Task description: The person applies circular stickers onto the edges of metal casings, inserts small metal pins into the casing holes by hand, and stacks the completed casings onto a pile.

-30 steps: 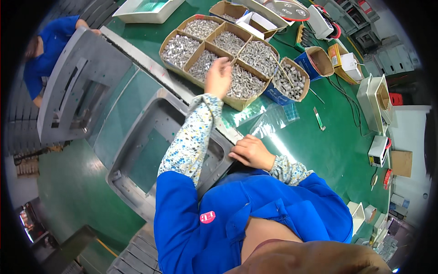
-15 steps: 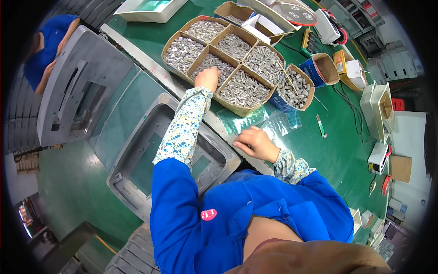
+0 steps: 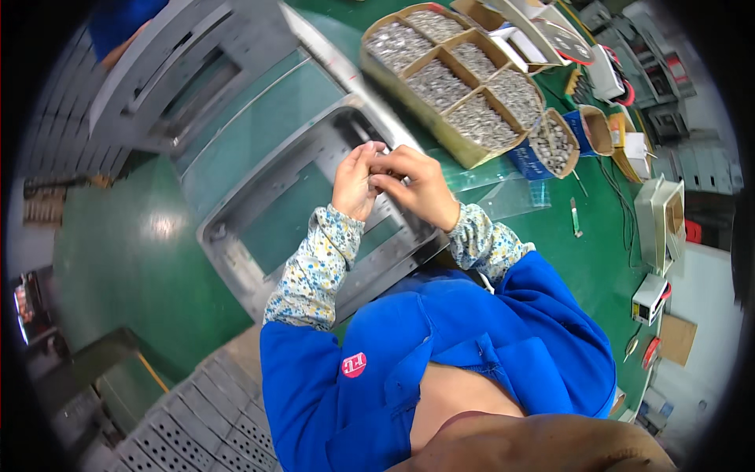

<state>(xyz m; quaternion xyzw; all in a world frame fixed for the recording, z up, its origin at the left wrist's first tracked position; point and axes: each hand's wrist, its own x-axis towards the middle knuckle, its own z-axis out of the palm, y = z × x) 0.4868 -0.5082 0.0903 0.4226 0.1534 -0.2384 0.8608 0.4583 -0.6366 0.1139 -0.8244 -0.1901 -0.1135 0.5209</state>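
Head view, left hand: the left hand [image 3: 351,185] is raised over the grey frame [image 3: 244,256], fingers curled in, fingertips meeting those of the other hand.
Head view, right hand: the right hand [image 3: 421,185] comes in from the side with thumb and forefinger bent into a pinch; I cannot tell whether either hand grips a small piece.
Grey frame: it lies below both hands, its recessed side up, near the wearer's body.
Partitioned box: the cardboard box [image 3: 425,116] stands just beyond the hands, its visible compartments well stocked with small metal parts [image 3: 481,122].
Blue carton: a blue carton [image 3: 531,164] of wider metal cylinders stands beside the box.
Done so far: small fittings or holes dot the frame's inner walls; the work looks under way, but which spots are filled cannot be counted.
Left over: how many spots lack a part cannot be judged from here.
Hidden: forearms and hands cover part of the frame; the fingertip contact is too small and blurred to read.
Cut off: a co-worker's blue sleeve [image 3: 118,27] behind the upright grey panel [image 3: 259,39].
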